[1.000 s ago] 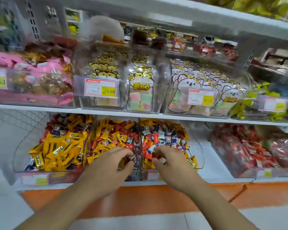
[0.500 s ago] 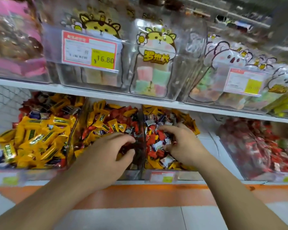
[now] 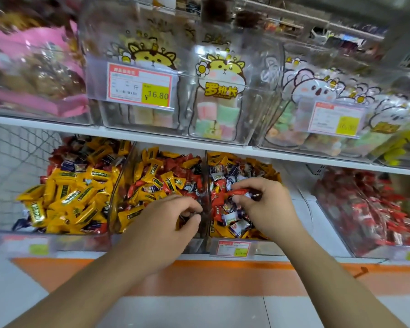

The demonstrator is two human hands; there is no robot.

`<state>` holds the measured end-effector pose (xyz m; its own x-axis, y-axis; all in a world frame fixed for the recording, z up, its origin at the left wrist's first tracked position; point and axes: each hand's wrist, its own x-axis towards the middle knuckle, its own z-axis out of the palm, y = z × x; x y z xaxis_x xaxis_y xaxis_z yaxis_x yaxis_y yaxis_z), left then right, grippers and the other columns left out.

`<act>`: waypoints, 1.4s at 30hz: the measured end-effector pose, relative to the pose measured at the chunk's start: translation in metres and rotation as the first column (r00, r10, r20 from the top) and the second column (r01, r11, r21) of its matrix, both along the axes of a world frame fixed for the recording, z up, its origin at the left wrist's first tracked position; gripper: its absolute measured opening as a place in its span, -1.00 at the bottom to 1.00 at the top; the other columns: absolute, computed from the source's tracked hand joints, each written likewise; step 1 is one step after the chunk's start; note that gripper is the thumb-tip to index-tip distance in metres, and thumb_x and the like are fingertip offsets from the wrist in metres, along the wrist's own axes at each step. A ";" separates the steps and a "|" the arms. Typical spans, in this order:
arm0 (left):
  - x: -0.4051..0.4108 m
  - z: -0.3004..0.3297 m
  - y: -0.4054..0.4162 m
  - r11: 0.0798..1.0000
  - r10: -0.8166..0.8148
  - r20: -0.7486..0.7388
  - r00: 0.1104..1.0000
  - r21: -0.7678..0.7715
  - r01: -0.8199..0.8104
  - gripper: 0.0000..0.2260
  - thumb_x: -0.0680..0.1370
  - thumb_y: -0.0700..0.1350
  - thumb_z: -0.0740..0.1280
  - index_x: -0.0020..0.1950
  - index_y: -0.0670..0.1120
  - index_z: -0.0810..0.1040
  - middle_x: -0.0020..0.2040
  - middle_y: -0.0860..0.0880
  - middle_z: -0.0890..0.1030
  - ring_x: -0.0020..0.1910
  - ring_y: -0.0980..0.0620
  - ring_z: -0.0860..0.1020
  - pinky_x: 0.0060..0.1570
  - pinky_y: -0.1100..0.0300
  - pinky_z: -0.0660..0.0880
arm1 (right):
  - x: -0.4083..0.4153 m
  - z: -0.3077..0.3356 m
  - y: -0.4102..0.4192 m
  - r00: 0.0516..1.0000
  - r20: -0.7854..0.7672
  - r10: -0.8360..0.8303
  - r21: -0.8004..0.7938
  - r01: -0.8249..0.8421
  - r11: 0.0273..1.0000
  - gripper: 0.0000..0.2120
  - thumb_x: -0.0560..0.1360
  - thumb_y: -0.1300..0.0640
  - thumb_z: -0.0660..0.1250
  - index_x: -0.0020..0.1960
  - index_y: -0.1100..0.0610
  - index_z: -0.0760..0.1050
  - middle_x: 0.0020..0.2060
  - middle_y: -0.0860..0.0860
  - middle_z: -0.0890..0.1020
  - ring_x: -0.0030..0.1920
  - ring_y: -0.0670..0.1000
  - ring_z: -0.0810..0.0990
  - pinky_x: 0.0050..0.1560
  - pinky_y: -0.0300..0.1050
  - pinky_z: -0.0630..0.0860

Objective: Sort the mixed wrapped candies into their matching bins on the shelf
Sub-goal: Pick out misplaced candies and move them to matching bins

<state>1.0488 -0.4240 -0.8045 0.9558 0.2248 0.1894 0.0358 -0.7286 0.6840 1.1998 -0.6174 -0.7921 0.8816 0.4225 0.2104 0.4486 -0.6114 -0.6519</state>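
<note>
Three clear bins of wrapped candies stand side by side on the lower shelf. The left bin [image 3: 64,242] holds mostly yellow candies. The middle bin [image 3: 118,185] mixes yellow and red ones. The right bin [image 3: 230,248] mixes red, white and yellow ones. My left hand [image 3: 166,223] reaches into the front of the middle bin, its fingertips curled round dark wrapped candies. My right hand [image 3: 265,209] is in the right bin and pinches a red wrapped candy [image 3: 240,192] together with a dark one.
A further bin of red packets [image 3: 376,209] sits at the right on the same shelf. The upper shelf [image 3: 152,136] carries clear bins of bagged sweets with price tags [image 3: 139,85]. An orange strip [image 3: 223,275] runs below the lower shelf.
The view has moved closer to the lower bins. My right hand has lifted a red candy out of the right bin's pile. My left hand has stayed at the middle bin's front.
</note>
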 end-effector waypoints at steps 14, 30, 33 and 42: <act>-0.008 0.004 0.029 0.936 0.120 -0.001 0.993 -0.333 -0.113 -0.85 0.52 -0.06 0.55 0.01 0.18 0.71 -0.09 0.22 0.72 -0.06 0.28 0.67 0.00 0.18 0.66 | -0.059 -0.006 0.064 0.964 -0.122 0.235 0.093 -0.225 0.970 -0.61 0.42 0.17 0.61 0.16 -0.12 0.61 -0.12 -0.27 0.71 0.00 -0.26 0.65 0.04 -0.27 0.57; -0.067 0.016 0.137 0.869 0.494 -0.016 0.869 -0.036 -0.494 -0.88 0.49 -0.01 0.55 -0.11 0.19 0.66 -0.16 0.24 0.66 -0.14 0.28 0.62 -0.20 0.36 0.47 | -0.069 -0.016 0.109 0.945 -0.154 0.287 0.048 -0.283 0.958 -0.76 0.53 0.08 0.51 0.10 -0.20 0.60 -0.09 -0.33 0.68 0.06 -0.24 0.59 0.10 -0.19 0.53; -0.068 0.015 0.138 0.874 0.485 -0.049 0.873 0.009 -0.485 -0.85 0.52 -0.04 0.46 0.01 0.22 0.64 0.00 0.24 0.63 -0.10 0.24 0.61 -0.18 0.37 0.47 | -0.068 -0.016 0.110 0.952 -0.129 0.279 0.048 -0.275 0.960 -0.79 0.54 0.08 0.50 0.10 -0.17 0.60 -0.12 -0.31 0.69 0.04 -0.24 0.60 0.17 -0.11 0.54; -0.053 0.011 0.102 0.962 0.272 0.026 0.962 0.017 -0.273 -0.80 0.59 -0.12 0.38 0.12 0.17 0.66 0.09 0.28 0.60 0.08 0.34 0.53 0.11 0.39 0.47 | -0.063 -0.012 0.098 0.961 -0.066 0.269 -0.072 -0.273 0.959 -0.64 0.52 0.01 0.51 0.30 -0.14 0.58 0.12 -0.33 0.63 0.19 -0.27 0.55 0.29 -0.21 0.51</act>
<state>0.9954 -0.3216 -0.7936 0.8541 0.4721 0.2182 0.2190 -0.7070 0.6725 1.1367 -0.5194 -0.8038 0.7410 0.6606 0.1205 0.5693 -0.5230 -0.6343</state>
